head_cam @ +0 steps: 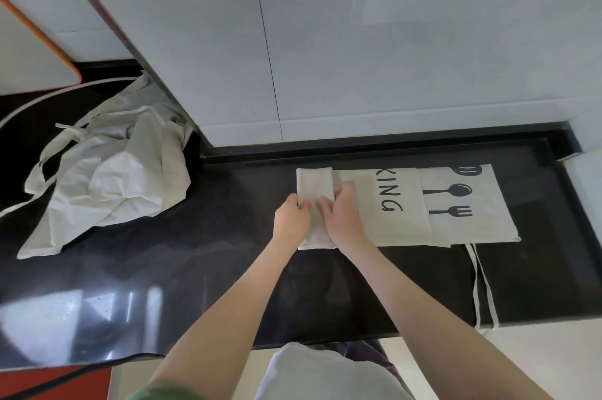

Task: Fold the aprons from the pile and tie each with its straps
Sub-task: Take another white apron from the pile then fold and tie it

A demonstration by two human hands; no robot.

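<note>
A cream apron [456,204] printed with "KING", a spoon and a fork lies folded into a long strip on the black counter [228,236]. Its left end is folded over into a thick narrow section [314,184]. My left hand [291,220] and my right hand [342,217] both grip that folded section, fingers curled over its cloth. The apron's straps [485,288] trail from its right end over the counter's front edge. A crumpled pile of cream aprons [110,171] with loose straps lies at the left.
A white tiled wall [358,57] rises behind the counter. An orange-edged white board [32,50] leans at the far left. The counter's front edge runs below my forearms, with a red surface [65,380] at the lower left.
</note>
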